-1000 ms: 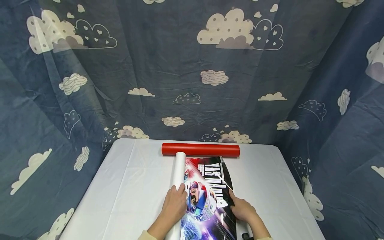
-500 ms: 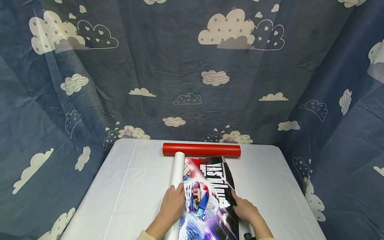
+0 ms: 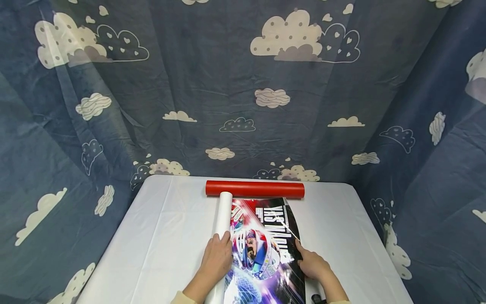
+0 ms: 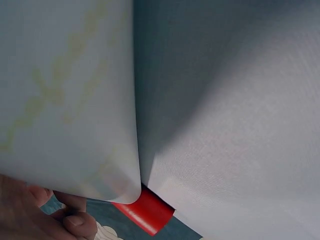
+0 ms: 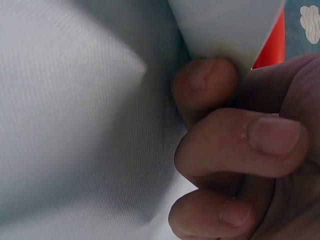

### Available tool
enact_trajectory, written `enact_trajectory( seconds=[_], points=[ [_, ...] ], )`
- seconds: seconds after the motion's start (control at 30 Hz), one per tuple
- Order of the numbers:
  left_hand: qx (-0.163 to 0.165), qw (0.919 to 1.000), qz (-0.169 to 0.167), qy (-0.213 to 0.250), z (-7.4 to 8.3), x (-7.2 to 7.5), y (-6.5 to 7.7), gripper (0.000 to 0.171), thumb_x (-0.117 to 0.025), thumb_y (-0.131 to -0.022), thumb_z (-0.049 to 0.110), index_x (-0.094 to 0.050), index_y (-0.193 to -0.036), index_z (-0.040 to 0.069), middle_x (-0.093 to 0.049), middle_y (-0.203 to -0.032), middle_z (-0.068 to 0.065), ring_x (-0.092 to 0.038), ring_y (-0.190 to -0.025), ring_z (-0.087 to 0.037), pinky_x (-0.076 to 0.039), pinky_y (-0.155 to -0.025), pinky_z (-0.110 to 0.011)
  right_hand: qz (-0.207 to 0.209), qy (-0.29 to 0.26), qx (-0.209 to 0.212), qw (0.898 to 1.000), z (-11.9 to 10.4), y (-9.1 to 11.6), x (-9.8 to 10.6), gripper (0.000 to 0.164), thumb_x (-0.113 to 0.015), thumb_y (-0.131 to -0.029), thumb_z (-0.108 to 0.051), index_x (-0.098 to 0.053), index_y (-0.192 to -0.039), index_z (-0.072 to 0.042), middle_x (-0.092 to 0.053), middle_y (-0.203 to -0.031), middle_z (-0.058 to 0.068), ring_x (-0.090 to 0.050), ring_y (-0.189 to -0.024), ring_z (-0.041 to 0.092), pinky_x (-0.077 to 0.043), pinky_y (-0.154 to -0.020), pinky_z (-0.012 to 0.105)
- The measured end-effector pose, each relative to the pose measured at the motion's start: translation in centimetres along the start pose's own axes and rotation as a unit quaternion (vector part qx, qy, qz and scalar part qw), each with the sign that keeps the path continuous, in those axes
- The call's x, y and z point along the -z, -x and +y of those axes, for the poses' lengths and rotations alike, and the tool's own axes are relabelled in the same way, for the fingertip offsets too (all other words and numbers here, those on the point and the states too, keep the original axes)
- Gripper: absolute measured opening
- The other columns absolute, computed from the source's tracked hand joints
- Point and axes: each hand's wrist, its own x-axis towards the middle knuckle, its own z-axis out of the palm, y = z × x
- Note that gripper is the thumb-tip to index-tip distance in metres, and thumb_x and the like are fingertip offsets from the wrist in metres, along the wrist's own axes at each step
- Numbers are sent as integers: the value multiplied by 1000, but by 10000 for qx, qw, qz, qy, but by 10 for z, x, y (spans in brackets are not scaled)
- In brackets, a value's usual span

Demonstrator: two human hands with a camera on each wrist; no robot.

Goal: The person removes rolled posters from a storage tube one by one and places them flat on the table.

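Note:
A glossy poster (image 3: 262, 253) with a helmeted figure and large white lettering lies partly unrolled at the front of the table. Its left side is still wound into a long white roll (image 3: 224, 215). My left hand (image 3: 216, 258) grips this roll around its middle; the left wrist view shows curled fingers (image 4: 80, 225) at the roll's lower edge. At the poster's dark right edge, my right hand (image 3: 313, 264) pinches the sheet, with the thumb on top. Seen from the right wrist, the other fingers (image 5: 240, 142) curl in under the white back (image 5: 225, 25) of the sheet.
Behind the poster a red roll (image 3: 254, 189) lies crosswise near the table's far edge, close to the white roll's far end. The table (image 3: 163, 236) has a white cover. A dark blue cloth (image 3: 212, 84) with cloud prints hangs behind and at both sides.
My hands have drawn slightly apart, the right one moving right with the poster's edge and the left one moving left with the roll. More of the printed face shows now.

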Motion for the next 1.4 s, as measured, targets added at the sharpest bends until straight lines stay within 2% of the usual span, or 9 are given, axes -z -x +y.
enact_trajectory(
  seconds=[0.17, 0.3, 0.4, 0.63, 0.77, 1.03, 1.2, 1.4],
  points=[
    [-5, 9999, 103, -96, -2, 1, 0, 22, -83, -77, 19, -74, -93, 8, -59, -111, -2, -45, -77, -19, -34, -60, -28, 102, 68, 67, 9999, 2, -3, 1, 68, -63, -96, -16, -43, -160, -5, -65, -134, 37, -69, -102, 42, -55, -85, 61],
    [38, 9999, 97, -70, -3, 2, -1, 16, -80, -79, 19, -73, -90, 8, -58, -110, -2, -45, -76, -20, -36, -61, -29, 172, 140, 95, 9997, 5, -4, 2, 69, -63, -95, -16, -43, -160, -5, -64, -136, 39, -67, -114, 52, -54, -89, 67],
    [44, 10000, 84, -30, -4, 1, -1, 13, -78, -80, 18, -72, -87, 9, -59, -109, -2, -45, -76, -20, -36, -61, -30, 169, 147, 95, 9997, 6, -5, 2, 69, -63, -95, -16, -43, -160, -5, -63, -136, 39, -66, -117, 55, -54, -89, 69],
    [83, 9999, 105, -47, -7, 0, 0, 19, -82, -76, 20, -73, -88, 9, -58, -108, -2, -46, -76, -21, -37, -61, -30, 141, 166, 3, 9998, 7, -5, 5, 70, -63, -95, -16, -42, -161, -7, -63, -137, 39, -66, -117, 55, -54, -90, 69],
    [79, 9999, 115, 13, -8, -1, 1, 17, -81, -77, 19, -73, -88, 9, -58, -108, -1, -45, -75, -20, -35, -60, -30, 125, 140, -14, 9998, 10, -5, 5, 71, -63, -94, -16, -42, -161, -6, -63, -136, 39, -68, -111, 50, -55, -87, 65],
    [55, 9999, 161, -6, -9, -3, 2, 13, -79, -78, 16, -73, -85, 7, -57, -105, -1, -45, -75, -22, -36, -61, -32, 166, 196, -37, 9997, 15, -6, 5, 73, -61, -93, -15, -40, -162, -7, -62, -137, 40, -68, -111, 49, -54, -86, 64],
    [61, 9998, 175, 42, -9, -2, 2, 13, -79, -77, 16, -73, -85, 7, -57, -105, -1, -46, -76, -22, -37, -61, -33, 142, 180, -56, 9997, 16, -6, 5, 73, -61, -93, -15, -40, -162, -7, -62, -137, 40, -67, -114, 52, -54, -87, 66],
    [120, 9999, 25, -60, -10, -1, 3, 15, -78, -77, 15, -72, -89, 7, -59, -111, -2, -47, -76, -22, -38, -62, -33, 102, 190, -157, 9996, 18, -6, 8, 72, -61, -93, -16, -40, -162, -7, -60, -139, 41, -62, -122, 58, -52, -92, 70]
  ],
)
